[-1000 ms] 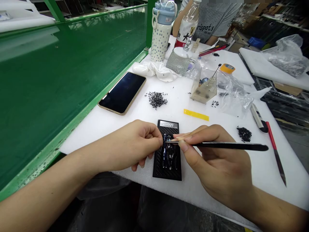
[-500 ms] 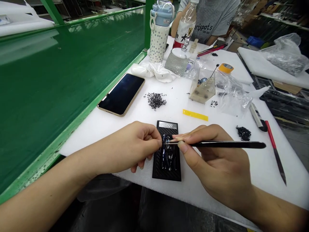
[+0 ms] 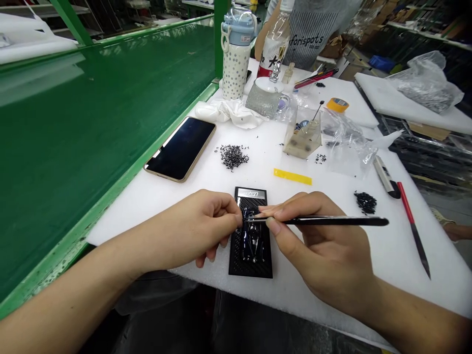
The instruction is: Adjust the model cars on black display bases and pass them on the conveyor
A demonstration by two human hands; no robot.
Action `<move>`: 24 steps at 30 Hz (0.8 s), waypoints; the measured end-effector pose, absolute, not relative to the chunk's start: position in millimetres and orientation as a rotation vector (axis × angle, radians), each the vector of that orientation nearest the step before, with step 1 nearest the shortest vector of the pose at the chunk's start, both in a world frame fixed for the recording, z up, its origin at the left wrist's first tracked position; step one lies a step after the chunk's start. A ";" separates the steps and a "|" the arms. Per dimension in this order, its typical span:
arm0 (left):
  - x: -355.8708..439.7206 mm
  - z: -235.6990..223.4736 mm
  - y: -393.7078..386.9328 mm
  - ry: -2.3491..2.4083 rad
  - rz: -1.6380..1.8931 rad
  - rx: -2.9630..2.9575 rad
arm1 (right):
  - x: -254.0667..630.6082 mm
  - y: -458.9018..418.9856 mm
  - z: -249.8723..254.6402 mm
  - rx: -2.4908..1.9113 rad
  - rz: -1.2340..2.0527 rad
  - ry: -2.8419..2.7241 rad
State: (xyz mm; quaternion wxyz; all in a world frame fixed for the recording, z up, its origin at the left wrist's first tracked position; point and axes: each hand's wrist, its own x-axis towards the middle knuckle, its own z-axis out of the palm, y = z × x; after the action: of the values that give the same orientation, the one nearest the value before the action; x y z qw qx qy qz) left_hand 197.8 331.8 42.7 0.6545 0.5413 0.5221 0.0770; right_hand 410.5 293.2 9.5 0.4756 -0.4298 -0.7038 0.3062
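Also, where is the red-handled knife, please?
In the head view, the red-handled knife lies on the foam sheet, right of the right hand and black granules.

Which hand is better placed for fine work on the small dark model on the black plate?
Probably the right hand: it holds slim black tweezers with their tip at the model. The left hand has no tool, its fingertips just beside the model.

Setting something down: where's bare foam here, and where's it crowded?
Bare white foam lies between the black smartphone and black carbon-fibre plate. Another patch sits between the yellow strip and black granules. Crowded: around the clear acrylic box.
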 end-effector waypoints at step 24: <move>197.6 33.0 334.3 1.185 0.177 1.205 | 411.8 301.6 12.6 -0.965 0.705 -1.671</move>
State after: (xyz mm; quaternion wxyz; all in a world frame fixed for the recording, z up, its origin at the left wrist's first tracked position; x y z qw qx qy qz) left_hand 197.6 334.3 33.0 0.6604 0.5325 0.5236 0.0782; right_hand 411.8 301.6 12.6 0.5174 -0.4019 -0.6960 0.2938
